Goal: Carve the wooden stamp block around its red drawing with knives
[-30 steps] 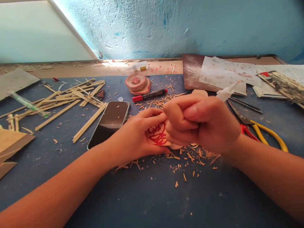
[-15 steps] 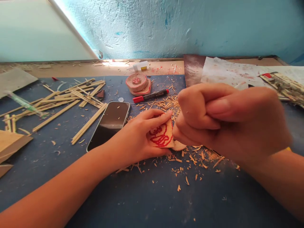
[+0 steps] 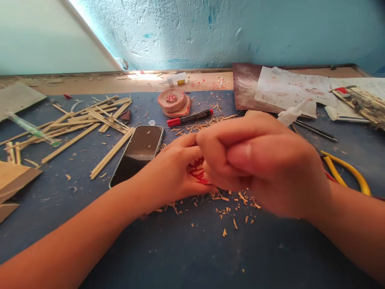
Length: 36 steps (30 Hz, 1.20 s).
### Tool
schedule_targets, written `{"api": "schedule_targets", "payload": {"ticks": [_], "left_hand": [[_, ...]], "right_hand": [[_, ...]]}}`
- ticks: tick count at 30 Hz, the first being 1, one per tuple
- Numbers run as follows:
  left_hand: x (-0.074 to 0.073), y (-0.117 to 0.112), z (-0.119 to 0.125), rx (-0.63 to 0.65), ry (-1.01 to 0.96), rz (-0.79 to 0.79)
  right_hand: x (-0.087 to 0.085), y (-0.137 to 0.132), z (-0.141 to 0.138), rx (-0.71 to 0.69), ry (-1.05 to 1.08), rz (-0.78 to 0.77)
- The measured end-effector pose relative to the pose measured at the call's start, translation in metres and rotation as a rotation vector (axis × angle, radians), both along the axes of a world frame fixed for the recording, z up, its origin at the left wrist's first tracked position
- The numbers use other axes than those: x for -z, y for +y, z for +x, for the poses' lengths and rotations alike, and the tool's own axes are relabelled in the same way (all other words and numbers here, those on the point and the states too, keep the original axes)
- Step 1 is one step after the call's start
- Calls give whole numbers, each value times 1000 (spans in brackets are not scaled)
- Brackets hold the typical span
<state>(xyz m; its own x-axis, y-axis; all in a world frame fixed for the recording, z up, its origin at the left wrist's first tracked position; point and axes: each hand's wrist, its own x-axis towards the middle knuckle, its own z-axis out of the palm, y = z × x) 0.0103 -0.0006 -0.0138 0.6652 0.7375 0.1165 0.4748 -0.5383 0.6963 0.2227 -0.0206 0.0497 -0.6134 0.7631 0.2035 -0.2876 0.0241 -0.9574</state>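
My left hand (image 3: 171,168) is closed around a small flat piece of wood (image 3: 197,172) with a red marker drawing on it, held low over the table. Just to its right, my right hand (image 3: 255,160) is curled into a fist and covers much of the wood piece. Whatever the right fingers grip, if anything, is hidden behind them. Pale wood shavings (image 3: 224,198) lie scattered below and behind both hands.
Left of my hands lies a phone (image 3: 146,142), with bamboo sticks (image 3: 112,154) beyond it. Behind are a red marker (image 3: 191,117) and stacked round wood pieces (image 3: 173,102). Yellow-handled pliers (image 3: 355,172), a pen (image 3: 319,131) and stained paper (image 3: 288,88) are at the right.
My right hand has moved left, now covering more of the drawn wood piece and uncovering the pliers and pen. My left hand stays almost where it was.
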Motion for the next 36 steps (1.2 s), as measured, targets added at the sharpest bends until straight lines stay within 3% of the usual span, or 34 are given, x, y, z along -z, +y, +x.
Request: {"api": "schedule_targets", "payload": {"ticks": [3, 8, 18, 23, 28, 32, 36], "left_hand": [[-2, -1, -1, 16, 33, 3], [-5, 0, -4, 35, 57, 31], [19, 3, -14, 30, -3, 33], [17, 0, -12, 8, -8, 19], [14, -2, -9, -4, -18, 16], [11, -4, -8, -15, -16, -20], [11, -8, -6, -41, -35, 8]], "right_hand": [[10, 8, 4, -74, 123, -123], [13, 19, 10, -140, 197, -161], [17, 26, 12, 52, 161, -49], [9, 14, 8, 167, 24, 4], [2, 8, -2, 205, 62, 35], [-1, 1, -14, 391, 82, -2], [11, -13, -20, 552, 84, 99]]}}
